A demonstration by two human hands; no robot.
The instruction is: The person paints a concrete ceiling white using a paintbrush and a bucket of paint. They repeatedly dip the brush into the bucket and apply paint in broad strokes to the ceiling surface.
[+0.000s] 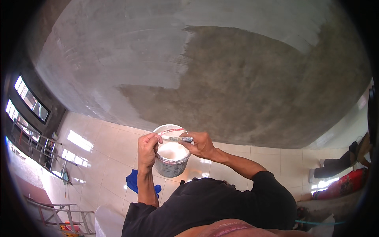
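Note:
My right hand [200, 145] grips the handle of a paintbrush [182, 139] held level over a bucket, its pale end pointing left. The fingertips of my left hand [147, 148] are pinched together by that pale end. What they hold, if anything, I cannot make out. A thin red-and-white strip [172, 130] curves across the bucket's top between my hands. I cannot tell whether it is the bucket's handle. The grey bucket [170, 168] holds white paint [172, 151] and is directly below both hands.
Ahead rises a wall [252, 79] with a lighter grey coat above and left of a darker area. A blue cloth [133, 181] lies on the tiled floor [112, 158] by my left forearm. Metal ladders [51, 148] stand left. At far right, another person's legs [335, 168] show.

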